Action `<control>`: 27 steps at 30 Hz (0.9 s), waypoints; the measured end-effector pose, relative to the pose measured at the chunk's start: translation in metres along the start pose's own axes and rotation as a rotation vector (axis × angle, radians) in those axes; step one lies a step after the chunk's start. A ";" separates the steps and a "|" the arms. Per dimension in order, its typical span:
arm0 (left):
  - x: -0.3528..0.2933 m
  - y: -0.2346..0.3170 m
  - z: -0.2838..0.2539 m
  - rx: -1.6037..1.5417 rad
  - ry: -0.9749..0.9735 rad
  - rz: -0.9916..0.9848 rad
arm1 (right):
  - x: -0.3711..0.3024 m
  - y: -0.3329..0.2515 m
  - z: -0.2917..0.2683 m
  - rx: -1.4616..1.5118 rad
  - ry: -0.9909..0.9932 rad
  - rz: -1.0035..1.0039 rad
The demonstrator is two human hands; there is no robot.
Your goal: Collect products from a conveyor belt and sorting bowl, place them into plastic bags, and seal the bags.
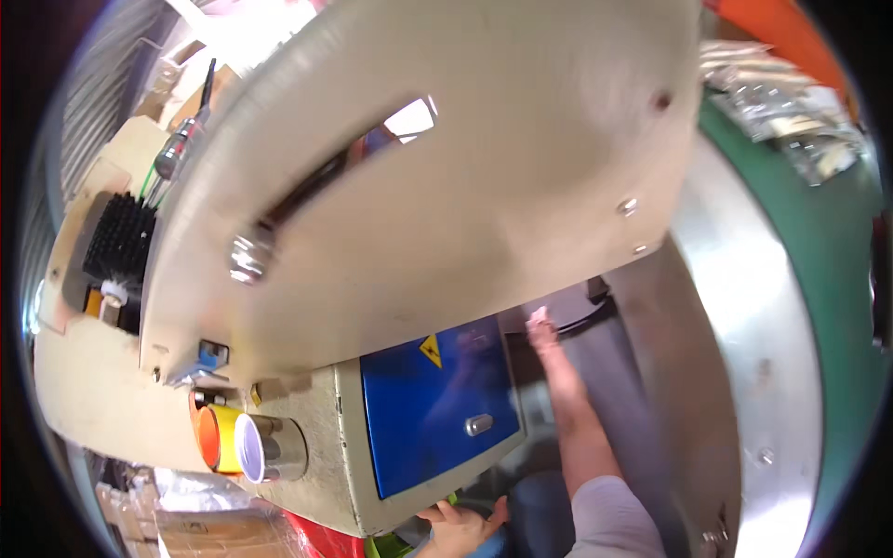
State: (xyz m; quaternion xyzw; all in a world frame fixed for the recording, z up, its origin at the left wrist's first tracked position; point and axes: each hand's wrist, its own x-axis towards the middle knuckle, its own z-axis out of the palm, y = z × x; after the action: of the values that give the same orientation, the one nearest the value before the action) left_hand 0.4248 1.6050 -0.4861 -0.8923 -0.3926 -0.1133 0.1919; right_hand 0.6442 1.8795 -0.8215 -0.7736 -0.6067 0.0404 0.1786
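Observation:
My right arm, in a pale sleeve, stretches forward beneath a large beige machine panel (pixel 484 186). At its end, my right hand (pixel 541 327) is beside the panel's lower edge, close to a grey part (pixel 569 307) with a dark rim. That hand is small and blurred, so its grip and anything in it cannot be made out. My left hand (pixel 462 528) is low in the picture, just below the cabinet with the blue door (pixel 437 400). Its thumb and fingers are spread, and nothing shows in them.
On the cabinet's left stand a metal can (pixel 284 448) and a yellow cup (pixel 226 437). A black brush (pixel 121 232) lies farther left. Curved metal sheeting (pixel 753 353) borders a green surface (pixel 809 251) with plastic bags (pixel 791 121) at right. Cardboard (pixel 219 532) sits lower left.

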 end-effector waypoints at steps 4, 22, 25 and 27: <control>0.018 0.005 -0.032 -0.328 -0.150 -0.273 | -0.051 -0.011 -0.048 0.781 0.066 0.388; -0.027 -0.077 -0.306 -1.174 -1.354 -0.418 | -0.008 -0.033 -0.887 0.129 0.861 0.135; 0.076 -0.090 -0.338 -1.196 -1.284 -0.489 | 0.067 0.068 -0.941 -0.006 0.744 0.302; 0.127 -0.094 -0.325 -1.247 -1.331 -0.473 | 0.096 0.166 -0.952 -0.257 0.630 0.371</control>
State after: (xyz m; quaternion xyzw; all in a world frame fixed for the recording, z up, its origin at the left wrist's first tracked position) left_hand 0.4227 1.6060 -0.1246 -0.6125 -0.4611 0.1939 -0.6120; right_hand 1.0886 1.7212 0.0271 -0.8608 -0.3717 -0.2439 0.2476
